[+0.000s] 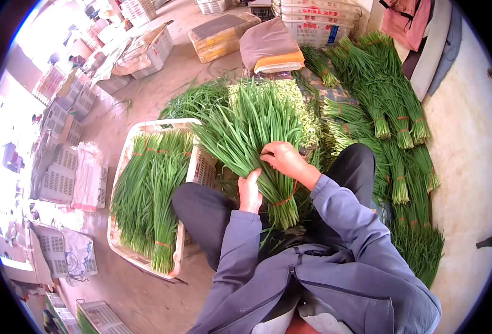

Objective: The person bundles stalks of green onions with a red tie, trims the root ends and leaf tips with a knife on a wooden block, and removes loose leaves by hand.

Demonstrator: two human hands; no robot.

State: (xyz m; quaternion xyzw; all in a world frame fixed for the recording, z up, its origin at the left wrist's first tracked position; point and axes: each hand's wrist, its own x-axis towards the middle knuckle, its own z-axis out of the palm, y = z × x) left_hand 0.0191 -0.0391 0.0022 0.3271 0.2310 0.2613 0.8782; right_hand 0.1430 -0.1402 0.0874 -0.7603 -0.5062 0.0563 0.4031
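A large bundle of garlic chives (257,131) stands upright between my knees, leaves fanning out at the top and stems pointing toward me. An orange-red tie (285,199) circles it near the stem ends. My left hand (250,192) is closed around the bundle's left side, with the thumb pointing up; most of its fingers are hidden behind the leaves. From the right, my right hand (285,158) pinches at the leaves on the front of the bundle, its fingertips pressed together. Whether a single leaf is between those fingertips is too small to tell.
At left stands a white plastic crate (180,261) with tied chive bundles (154,189) in it. More bundles (393,106) lie along the wall on the right. Loose chives (198,100) and pale-green cut pieces (307,114) are beyond my hands, near folded cloth (271,42).
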